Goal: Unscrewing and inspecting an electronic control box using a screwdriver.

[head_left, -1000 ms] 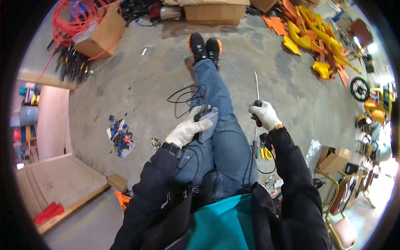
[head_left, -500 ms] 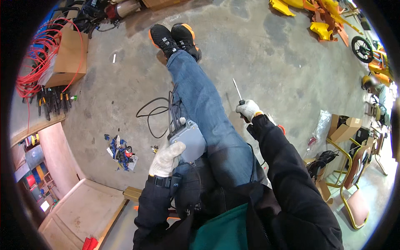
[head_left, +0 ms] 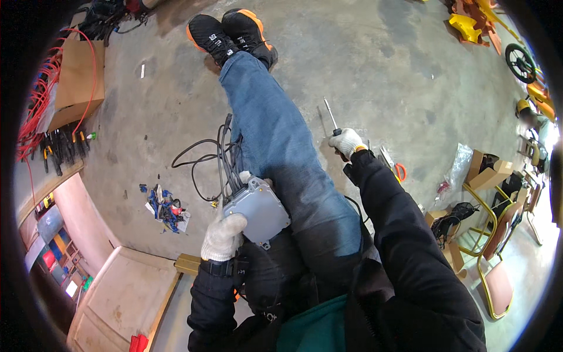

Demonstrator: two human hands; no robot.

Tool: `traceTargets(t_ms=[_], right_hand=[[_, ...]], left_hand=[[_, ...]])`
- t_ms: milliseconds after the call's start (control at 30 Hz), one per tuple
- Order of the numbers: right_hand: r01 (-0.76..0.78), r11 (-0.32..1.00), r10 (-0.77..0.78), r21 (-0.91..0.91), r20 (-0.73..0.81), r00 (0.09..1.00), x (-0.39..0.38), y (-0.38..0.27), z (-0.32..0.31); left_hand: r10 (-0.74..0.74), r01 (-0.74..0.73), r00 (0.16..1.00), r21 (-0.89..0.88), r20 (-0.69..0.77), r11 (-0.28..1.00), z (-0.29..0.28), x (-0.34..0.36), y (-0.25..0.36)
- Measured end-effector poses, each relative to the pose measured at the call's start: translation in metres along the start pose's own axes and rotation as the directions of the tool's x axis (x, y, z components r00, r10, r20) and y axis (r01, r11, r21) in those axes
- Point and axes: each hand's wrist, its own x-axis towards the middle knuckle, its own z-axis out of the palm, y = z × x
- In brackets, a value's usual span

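A grey metal box (head_left: pixel 259 212) with mounting tabs and a bundle of black cables (head_left: pixel 224 155) rests on my lap. My left hand (head_left: pixel 223 236), in a white knitted glove, grips the box's near left side, thumb over the top face; its other fingers are mostly hidden beneath. Out to the right, above the floor, my gloved right hand (head_left: pixel 347 143) is closed round the dark handle of a screwdriver (head_left: pixel 331 114). The screwdriver's bare shaft points away from me, well apart from the box.
Orange-handled scissors (head_left: pixel 400 171) lie on the floor by my right forearm. A pile of blue connector scraps (head_left: pixel 169 210) is at left. Cartons (head_left: pixel 79 79), red cable coils and pliers stand far left; a chair (head_left: pixel 498 290) and an open carton (head_left: pixel 491 174) are at right.
The view has shifted, and the box sits a little turned, more of its top face showing. Both hands keep their holds; the screwdriver stays out to the right.
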Motion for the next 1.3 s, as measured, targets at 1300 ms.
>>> traceTargets(t_ms=[1300], right_hand=[[0.654, 0.755, -0.642, 0.052, -0.15, 0.752, -0.344, -0.008, -0.105]], left_hand=[[0.211, -0.25, 0.953, 0.169, 0.219, 0.953, 0.003, -0.01, -0.038]])
